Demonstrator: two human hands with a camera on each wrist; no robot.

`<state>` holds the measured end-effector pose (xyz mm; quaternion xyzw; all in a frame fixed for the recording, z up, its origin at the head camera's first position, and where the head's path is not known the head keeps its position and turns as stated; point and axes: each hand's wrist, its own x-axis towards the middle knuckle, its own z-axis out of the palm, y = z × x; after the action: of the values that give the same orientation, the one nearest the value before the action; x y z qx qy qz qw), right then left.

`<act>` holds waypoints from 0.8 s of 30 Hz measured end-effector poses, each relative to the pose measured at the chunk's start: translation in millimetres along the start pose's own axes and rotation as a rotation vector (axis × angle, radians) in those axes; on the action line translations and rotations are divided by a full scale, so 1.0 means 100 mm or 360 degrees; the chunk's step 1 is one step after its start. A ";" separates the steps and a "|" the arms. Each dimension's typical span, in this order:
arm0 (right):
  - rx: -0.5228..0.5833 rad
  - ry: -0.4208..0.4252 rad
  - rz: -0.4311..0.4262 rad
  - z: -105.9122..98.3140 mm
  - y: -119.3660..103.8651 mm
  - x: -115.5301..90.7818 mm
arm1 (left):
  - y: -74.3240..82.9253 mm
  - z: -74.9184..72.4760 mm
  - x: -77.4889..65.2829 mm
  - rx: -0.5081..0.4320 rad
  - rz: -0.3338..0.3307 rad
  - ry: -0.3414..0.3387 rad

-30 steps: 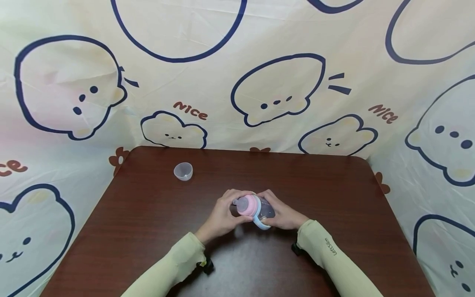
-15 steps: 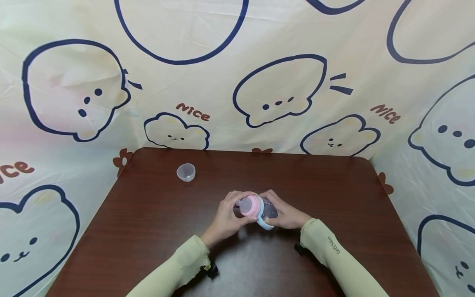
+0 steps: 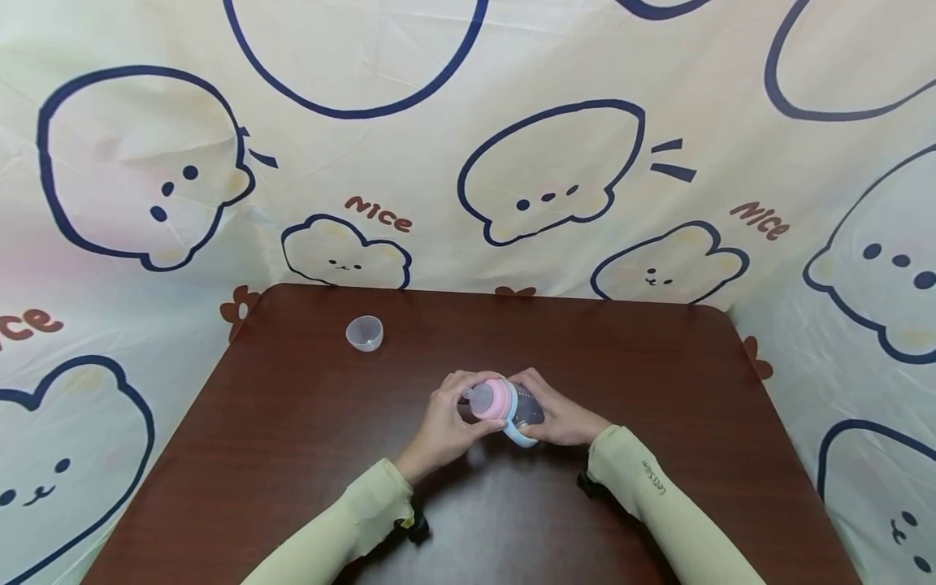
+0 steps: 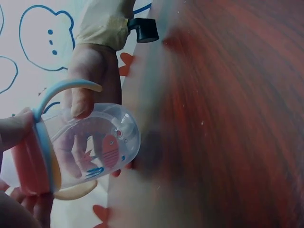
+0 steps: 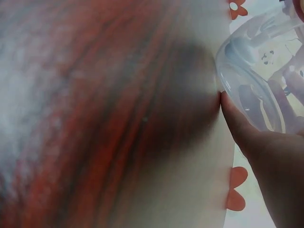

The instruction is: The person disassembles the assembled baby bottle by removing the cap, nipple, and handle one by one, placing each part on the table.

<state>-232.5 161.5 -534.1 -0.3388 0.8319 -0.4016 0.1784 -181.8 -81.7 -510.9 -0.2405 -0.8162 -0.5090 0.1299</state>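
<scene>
Both hands hold a baby bottle (image 3: 528, 406), tilted with its nipple towards the left, above the middle of the table. The left hand (image 3: 444, 422) grips the pink collar (image 4: 31, 164) between thumb and fingers. Round the clear body, the right hand (image 3: 561, 416) has its thumb and fingers curled. A light blue handle ring (image 3: 517, 437) sits just below the collar. Printed sea creatures show on the clear body (image 4: 110, 147) in the left wrist view. The right wrist view catches the bottle's clear base (image 5: 247, 90) with the right hand against it.
A small clear cup-shaped cap (image 3: 364, 333) stands at the back left of the dark brown table (image 3: 629, 357). Patterned cloth (image 3: 409, 162) hangs round the table's back and sides. Each wrist carries a black camera mount (image 3: 418, 528).
Both hands keep their hold on the bottle, with almost no movement. The whole scene shifts slightly with the head camera.
</scene>
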 end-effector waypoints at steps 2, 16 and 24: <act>-0.0001 -0.0001 0.0002 0.00 -0.01 0.01 | 0.00 -0.01 -0.01 0.0009 0.0008 0.0008; -0.0018 0.0020 -0.0011 -0.02 0.01 -0.08 | 0.03 -0.02 0.04 0.0036 -0.0040 -0.0156; -0.0008 0.0020 -0.0038 0.04 0.01 -0.06 | 0.03 -0.15 0.06 0.0252 0.0226 -0.0245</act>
<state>-226.7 163.9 -537.0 -0.3466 0.8299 -0.4038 0.1676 -186.2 -92.4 -499.1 -0.3252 -0.8423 -0.4125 0.1211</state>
